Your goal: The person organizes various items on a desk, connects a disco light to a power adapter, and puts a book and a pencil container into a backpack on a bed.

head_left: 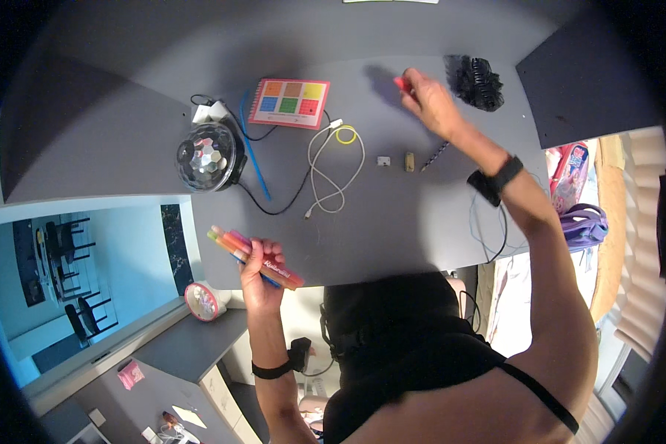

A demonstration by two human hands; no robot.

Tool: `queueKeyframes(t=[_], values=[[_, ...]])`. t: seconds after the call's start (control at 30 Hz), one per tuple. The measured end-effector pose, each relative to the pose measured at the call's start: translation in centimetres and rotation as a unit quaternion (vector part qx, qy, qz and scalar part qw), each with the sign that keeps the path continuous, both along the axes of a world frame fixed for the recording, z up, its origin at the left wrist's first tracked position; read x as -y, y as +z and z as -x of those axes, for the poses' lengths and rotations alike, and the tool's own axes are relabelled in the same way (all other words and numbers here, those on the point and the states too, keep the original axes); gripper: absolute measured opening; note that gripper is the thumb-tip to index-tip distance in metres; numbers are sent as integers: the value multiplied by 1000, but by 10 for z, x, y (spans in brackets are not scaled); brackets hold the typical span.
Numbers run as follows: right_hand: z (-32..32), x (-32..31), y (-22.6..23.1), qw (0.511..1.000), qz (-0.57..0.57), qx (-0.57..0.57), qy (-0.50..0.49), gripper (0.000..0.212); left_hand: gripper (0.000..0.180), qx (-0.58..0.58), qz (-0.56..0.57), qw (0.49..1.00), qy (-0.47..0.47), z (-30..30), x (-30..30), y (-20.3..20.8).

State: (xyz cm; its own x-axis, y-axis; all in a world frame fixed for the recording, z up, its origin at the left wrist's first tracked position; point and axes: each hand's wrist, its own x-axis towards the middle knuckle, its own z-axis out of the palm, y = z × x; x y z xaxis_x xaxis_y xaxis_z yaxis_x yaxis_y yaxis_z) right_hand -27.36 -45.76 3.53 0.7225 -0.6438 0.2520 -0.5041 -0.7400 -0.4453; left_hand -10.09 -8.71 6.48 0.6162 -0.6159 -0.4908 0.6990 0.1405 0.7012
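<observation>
A grey desk carries a scatter of small things. Toward its left end sits a black lamp with a clear faceted dome, with a white plug block just behind it. Beside the lamp a thin blue strip lies lengthwise, near a spiral notebook with a red border and coloured squares. A black cord curves out from the lamp, and near it lies a looped white cable with a yellow ring at its upper end. Farther right are a small white block, a tan block, a slanted dark pencil and, near the back, a fluffy black hair clip.
</observation>
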Motion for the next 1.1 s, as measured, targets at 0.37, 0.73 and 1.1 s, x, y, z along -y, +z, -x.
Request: queueKeyframes(t=[0.37,0.73,1.1], values=[[-5,-176,65,800,-530,200,196,16,31,10,17,965,-262,63,46,25],[130,-52,-82,978,88,-186,-22,18,18,6,30,1000,-4,-6,-59,5],[80,-82,-72,984,-112,-55,-127,24,10,-33,24,997,61,4,-92,-31]])
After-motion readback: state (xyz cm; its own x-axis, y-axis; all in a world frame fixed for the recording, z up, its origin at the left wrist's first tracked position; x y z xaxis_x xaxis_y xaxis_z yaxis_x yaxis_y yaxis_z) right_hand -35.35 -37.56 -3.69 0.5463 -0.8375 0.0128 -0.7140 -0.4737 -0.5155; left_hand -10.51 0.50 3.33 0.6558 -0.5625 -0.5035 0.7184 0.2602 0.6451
